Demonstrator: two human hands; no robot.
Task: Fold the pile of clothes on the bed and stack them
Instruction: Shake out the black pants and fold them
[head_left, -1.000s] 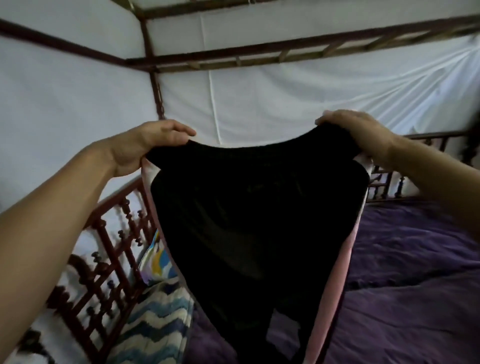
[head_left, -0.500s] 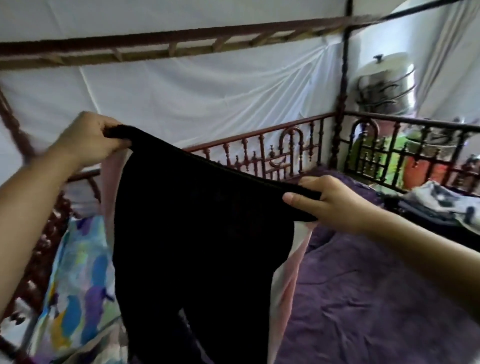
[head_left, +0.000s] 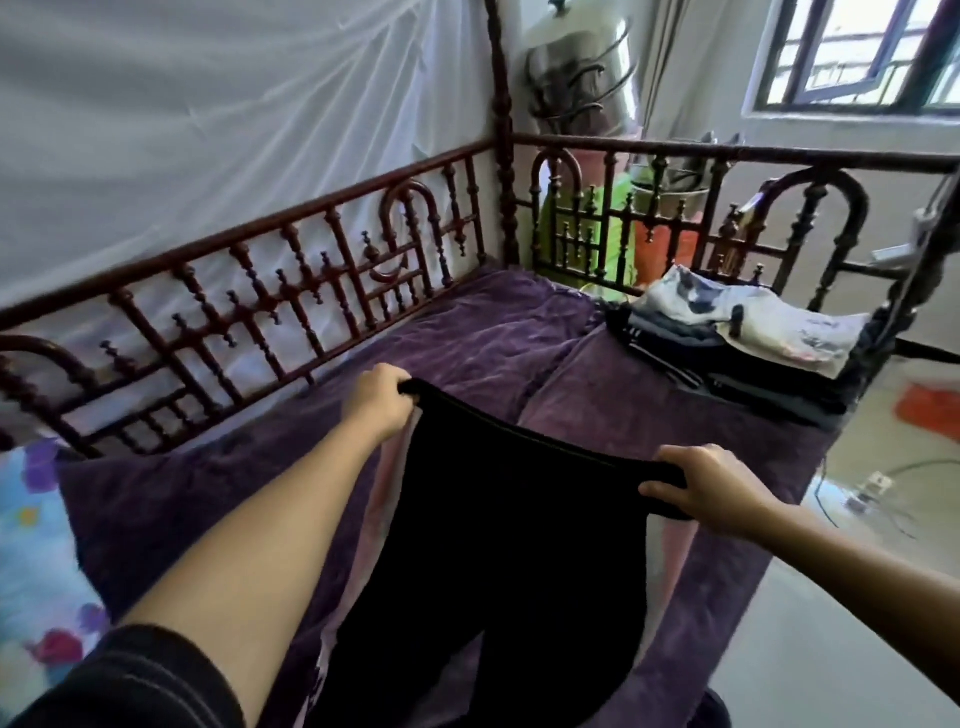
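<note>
At the left edge lay a flowered cloth (head_left: 31, 545), and a carved wooden rail (head_left: 260, 291) ran along the bed's left side to a post (head_left: 501, 130) at the far corner, closing that side off. The purple blanket (head_left: 493, 332) lay wrinkled but open between the rail and the far end. The left hand (head_left: 382, 397) reached forward near the rail, fingers curled over the left end of the waistband of black pants (head_left: 498, 545) and gripping it. The pants hung spread between both hands above the near middle of the blanket, waistband stretched taut and slanting down to the right, legs dropping toward the near edge, a pale pink strip along each side. The right hand (head_left: 711, 488) pinched the waistband's right end, thumb on the near face and fingers over the top. At the far right corner sat a stack (head_left: 737, 332) of folded clothes, a pale printed piece on top, well apart from the pants. Right of it the bed edge dropped to a pale floor (head_left: 831, 623).
</note>
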